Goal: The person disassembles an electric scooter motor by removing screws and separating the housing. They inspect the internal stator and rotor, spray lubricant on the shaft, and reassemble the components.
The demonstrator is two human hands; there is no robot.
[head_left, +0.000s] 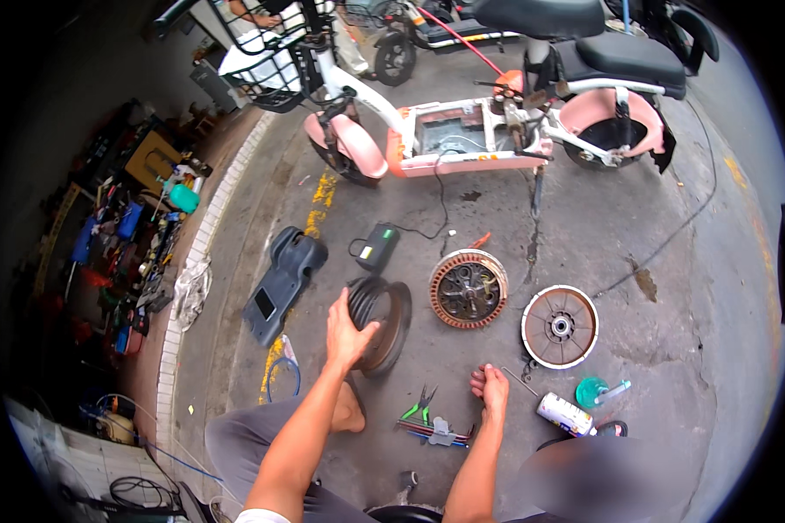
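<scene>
My left hand (349, 336) is on the left side of a black ribbed tyre (368, 295), its thumb and fingers spread over the ridges. The tyre stands on the ground, and its brownish, rusty inner ring (396, 327) faces right. My right hand (491, 390) hovers to the right with loosely curled fingers, and I see nothing in it. Ahead of it lie a round motor core (468, 290) with copper-coloured windings round its edge and a round metal hub cover (560, 327) with a bearing at its centre. Green-handled pliers (422, 403) and several screwdrivers (432, 431) lie between my forearms.
A pink and white electric scooter (471, 163) stands across the far side. At left lie a black plastic cover (279, 283) and a black box (378, 247) with a cable. A spray can (565, 414) and teal bottle (591, 392) are at right; a curb (202, 248) edges the left.
</scene>
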